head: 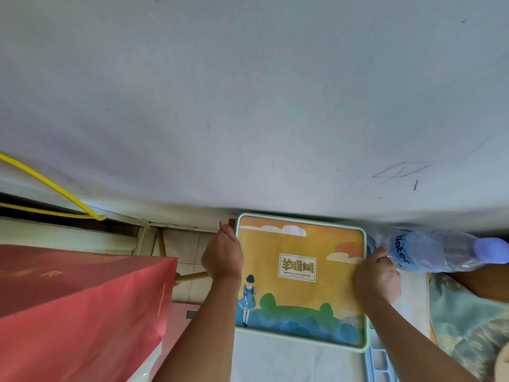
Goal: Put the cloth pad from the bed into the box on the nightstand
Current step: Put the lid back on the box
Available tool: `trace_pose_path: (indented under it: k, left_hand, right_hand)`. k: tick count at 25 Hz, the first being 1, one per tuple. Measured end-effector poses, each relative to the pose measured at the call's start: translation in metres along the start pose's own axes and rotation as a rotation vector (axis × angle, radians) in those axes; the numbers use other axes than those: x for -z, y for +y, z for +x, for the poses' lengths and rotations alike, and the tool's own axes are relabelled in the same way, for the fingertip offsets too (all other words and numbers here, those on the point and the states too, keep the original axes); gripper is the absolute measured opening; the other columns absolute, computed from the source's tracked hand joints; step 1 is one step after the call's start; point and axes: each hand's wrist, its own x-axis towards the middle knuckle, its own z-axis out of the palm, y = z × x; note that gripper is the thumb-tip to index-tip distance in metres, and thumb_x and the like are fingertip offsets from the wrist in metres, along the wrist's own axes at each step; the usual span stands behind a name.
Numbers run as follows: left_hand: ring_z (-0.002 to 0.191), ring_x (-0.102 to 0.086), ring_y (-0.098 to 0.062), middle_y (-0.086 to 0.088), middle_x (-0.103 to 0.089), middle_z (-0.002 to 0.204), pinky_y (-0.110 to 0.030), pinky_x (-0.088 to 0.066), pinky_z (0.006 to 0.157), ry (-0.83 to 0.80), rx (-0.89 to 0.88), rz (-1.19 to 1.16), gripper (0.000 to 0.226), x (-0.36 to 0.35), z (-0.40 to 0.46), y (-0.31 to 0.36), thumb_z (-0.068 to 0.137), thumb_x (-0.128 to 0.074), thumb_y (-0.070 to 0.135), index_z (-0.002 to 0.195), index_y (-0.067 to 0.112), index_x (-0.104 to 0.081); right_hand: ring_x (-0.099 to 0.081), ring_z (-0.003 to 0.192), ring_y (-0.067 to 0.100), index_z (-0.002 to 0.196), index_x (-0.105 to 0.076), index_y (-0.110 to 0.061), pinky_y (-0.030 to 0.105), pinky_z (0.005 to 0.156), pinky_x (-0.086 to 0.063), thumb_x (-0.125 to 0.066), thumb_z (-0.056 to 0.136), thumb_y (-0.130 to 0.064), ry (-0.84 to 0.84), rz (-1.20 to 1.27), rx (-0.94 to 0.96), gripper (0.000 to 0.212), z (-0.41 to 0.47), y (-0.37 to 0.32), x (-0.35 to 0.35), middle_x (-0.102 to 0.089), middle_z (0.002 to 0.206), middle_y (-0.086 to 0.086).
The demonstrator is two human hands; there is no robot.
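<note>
A flat box (300, 296) with a pale green rim and an orange lid showing a girl in a blue dress rests against the wall. My left hand (223, 255) grips its left edge, fingers curled out of sight behind the side. My right hand (378, 274) clasps the right edge. The lid is closed. Teal and gold patterned fabric (468, 315) lies at the far right; I cannot tell whether it is the cloth pad.
A clear water bottle (440, 250) with a blue cap stands right of the box, touching my right hand. A red paper bag (82, 299) fills the lower left. A yellow cable (55, 186) runs along the wall. A blue plastic grid (380, 359) sits under the box's right corner.
</note>
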Motion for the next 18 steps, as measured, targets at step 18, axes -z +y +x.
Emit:
trace_pose_path:
  k: [18]
  left_hand:
    - [0.071,-0.061,-0.034,-0.014,-0.064,0.073,-0.033,-0.042,0.059,-0.046,-0.041,-0.235,0.075,0.027,-0.028,-0.034,0.095,-0.010,0.054,0.083,0.004,-0.064]
  right_hand:
    - [-0.059,0.095,0.041,0.095,-0.065,0.000,0.045,0.087,-0.045,-0.006,0.096,-0.051,-0.166,0.217,-0.041,0.077,-0.034,0.034,0.024,-0.065,0.105,0.030]
